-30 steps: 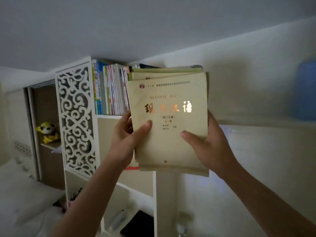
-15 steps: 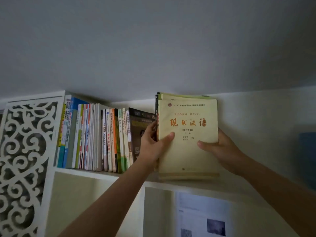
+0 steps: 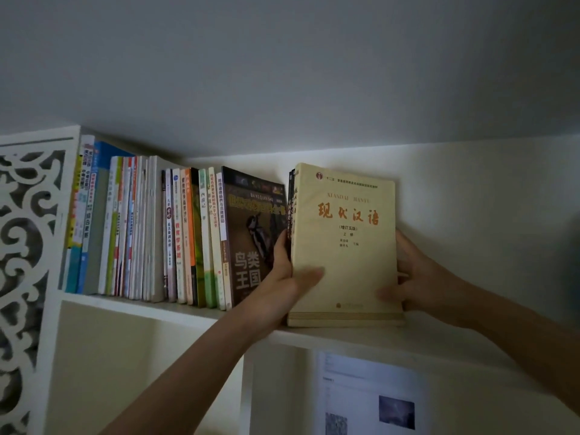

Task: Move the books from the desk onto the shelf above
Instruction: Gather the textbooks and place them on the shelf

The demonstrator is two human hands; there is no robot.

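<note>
A small stack of books, fronted by a pale yellow book (image 3: 345, 246) with red characters, stands upright on the white shelf (image 3: 361, 337). My left hand (image 3: 288, 277) grips its left edge, thumb across the cover. At the stack's right edge, my right hand (image 3: 417, 277) holds it with fingers behind. Dark spines (image 3: 291, 202) of the other held books show at the left. To the left stands a row of shelved books (image 3: 157, 230), ending in a dark bird book (image 3: 254, 237) that leans beside my left hand.
A white carved lattice panel (image 3: 25, 262) closes the shelf's left end. The ceiling sits close above the books. Bare shelf runs on to the right of the stack. Below the shelf, a printed sheet (image 3: 370, 397) hangs on the wall.
Both hands have lifted the stack from below shelf height and set its bottom edge on the shelf, just right of the bird book. The view has tilted upward.
</note>
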